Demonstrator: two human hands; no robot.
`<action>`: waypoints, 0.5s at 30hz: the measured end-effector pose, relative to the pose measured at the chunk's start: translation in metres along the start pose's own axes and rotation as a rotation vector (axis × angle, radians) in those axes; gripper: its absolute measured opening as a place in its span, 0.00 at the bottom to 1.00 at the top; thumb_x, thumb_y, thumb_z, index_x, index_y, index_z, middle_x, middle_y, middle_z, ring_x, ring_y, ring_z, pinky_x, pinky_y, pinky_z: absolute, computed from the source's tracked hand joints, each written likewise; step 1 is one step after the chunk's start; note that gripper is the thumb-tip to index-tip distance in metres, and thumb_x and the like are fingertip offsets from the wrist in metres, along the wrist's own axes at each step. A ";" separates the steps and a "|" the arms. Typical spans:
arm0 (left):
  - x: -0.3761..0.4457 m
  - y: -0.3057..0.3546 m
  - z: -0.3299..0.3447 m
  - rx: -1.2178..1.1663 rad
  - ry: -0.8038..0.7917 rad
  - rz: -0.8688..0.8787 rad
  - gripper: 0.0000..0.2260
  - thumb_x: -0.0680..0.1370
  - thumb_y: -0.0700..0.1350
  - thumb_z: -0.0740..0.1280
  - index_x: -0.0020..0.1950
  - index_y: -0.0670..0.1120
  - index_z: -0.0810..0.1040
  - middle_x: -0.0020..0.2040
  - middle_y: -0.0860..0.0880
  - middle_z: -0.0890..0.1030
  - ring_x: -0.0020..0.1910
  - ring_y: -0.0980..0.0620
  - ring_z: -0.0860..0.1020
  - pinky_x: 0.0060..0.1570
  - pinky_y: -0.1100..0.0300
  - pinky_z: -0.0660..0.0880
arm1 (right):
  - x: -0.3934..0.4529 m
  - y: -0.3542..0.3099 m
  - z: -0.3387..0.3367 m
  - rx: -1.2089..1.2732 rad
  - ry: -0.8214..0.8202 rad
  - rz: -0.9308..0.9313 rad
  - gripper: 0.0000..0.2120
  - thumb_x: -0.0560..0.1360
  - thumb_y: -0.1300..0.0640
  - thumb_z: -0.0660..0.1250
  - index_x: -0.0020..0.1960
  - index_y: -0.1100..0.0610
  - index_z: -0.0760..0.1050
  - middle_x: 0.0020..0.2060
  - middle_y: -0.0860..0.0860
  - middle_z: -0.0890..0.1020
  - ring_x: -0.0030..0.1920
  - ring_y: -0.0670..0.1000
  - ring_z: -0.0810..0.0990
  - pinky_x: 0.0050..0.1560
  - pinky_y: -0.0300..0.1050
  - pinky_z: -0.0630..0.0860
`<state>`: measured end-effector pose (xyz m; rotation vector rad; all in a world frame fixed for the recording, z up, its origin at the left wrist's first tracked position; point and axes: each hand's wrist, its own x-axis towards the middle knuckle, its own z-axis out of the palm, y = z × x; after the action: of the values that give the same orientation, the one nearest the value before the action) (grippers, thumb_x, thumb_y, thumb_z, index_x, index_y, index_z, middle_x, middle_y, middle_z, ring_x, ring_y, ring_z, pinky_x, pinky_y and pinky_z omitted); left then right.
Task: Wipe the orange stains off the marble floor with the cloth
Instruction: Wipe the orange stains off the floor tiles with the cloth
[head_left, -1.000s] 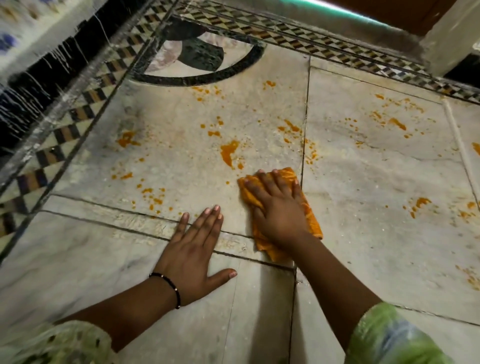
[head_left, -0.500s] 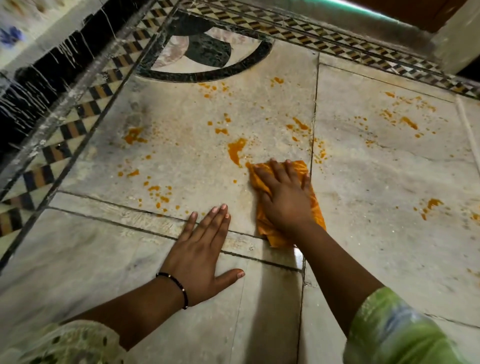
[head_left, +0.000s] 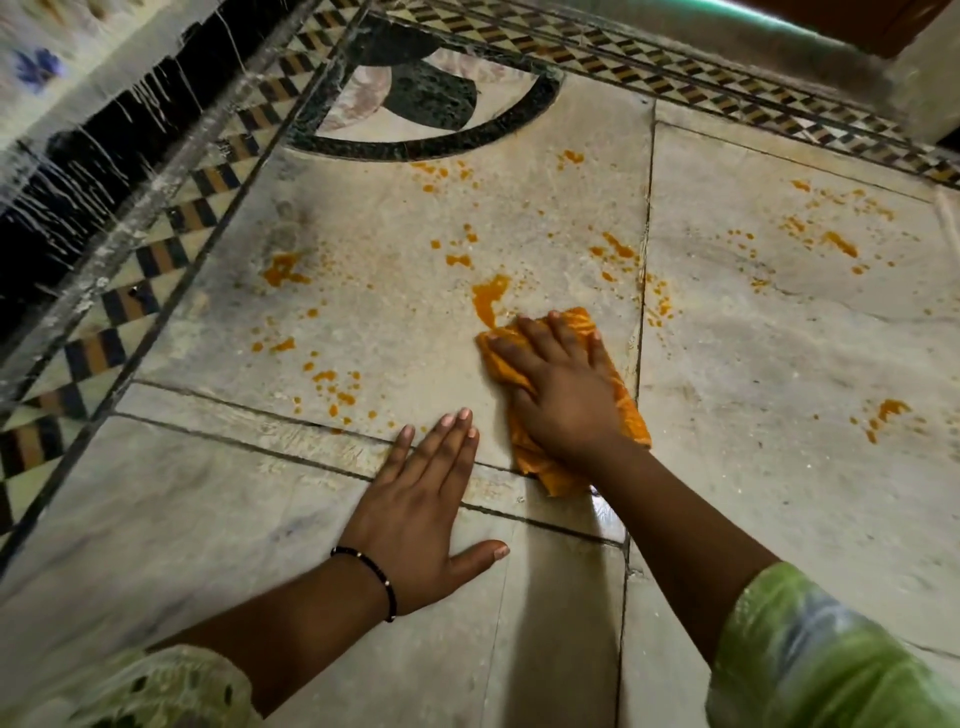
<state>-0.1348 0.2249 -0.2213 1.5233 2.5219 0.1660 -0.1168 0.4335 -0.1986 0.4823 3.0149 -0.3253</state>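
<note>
The right hand (head_left: 563, 387) lies palm-down with fingers spread flat over the cloth (head_left: 621, 402), pressing it to the floor rather than closing around it. The cloth is orange, soft and rumpled, folded into a rough oblong that shows beyond the fingertips and trails out under the wrist in creased folds. Its far edge sits just short of the largest stain (head_left: 488, 299), a thick, wet-looking orange blot with a ragged outline. The left hand (head_left: 421, 512) is empty and open, planted flat on the marble floor (head_left: 779, 364) just beside the cloth, fingers together, thumb out to the side. A thin black beaded bracelet (head_left: 371, 574) circles that wrist, and green patterned sleeves (head_left: 810, 660) cover both forearms near the bottom edge.

The marble is pale grey-beige, veined and dull, laid in large slabs with dark, narrow joints. Smaller orange stains (head_left: 332, 387) lie scattered as drops and smears across the slab to the left and the one to the right. Beyond them, a dark curved inlay band (head_left: 441, 148) arcs across the floor, and a chequered border (head_left: 156, 260) of black, tan and white diamonds runs along the left and top.
</note>
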 end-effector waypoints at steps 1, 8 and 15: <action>0.000 0.000 0.000 0.000 -0.001 0.001 0.43 0.74 0.71 0.47 0.76 0.40 0.54 0.77 0.43 0.53 0.76 0.46 0.52 0.70 0.45 0.51 | -0.002 -0.002 0.001 -0.009 -0.018 -0.077 0.30 0.72 0.41 0.45 0.74 0.39 0.57 0.76 0.46 0.56 0.77 0.54 0.47 0.73 0.63 0.41; -0.004 -0.002 0.002 -0.042 0.010 -0.011 0.42 0.75 0.71 0.47 0.76 0.40 0.54 0.77 0.43 0.53 0.76 0.46 0.51 0.70 0.45 0.51 | -0.074 0.057 0.000 0.035 0.042 -0.148 0.28 0.73 0.45 0.53 0.73 0.38 0.57 0.74 0.47 0.62 0.75 0.54 0.55 0.72 0.65 0.51; -0.031 -0.035 -0.017 -0.051 0.119 -0.135 0.40 0.75 0.69 0.47 0.77 0.41 0.51 0.78 0.43 0.52 0.76 0.46 0.50 0.72 0.48 0.45 | -0.036 -0.032 0.012 0.021 0.045 0.047 0.30 0.72 0.40 0.46 0.74 0.39 0.56 0.76 0.47 0.56 0.76 0.55 0.49 0.73 0.61 0.43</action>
<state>-0.1548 0.1814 -0.2086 1.3563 2.6802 0.3078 -0.0923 0.3899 -0.2004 0.5687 3.0408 -0.3483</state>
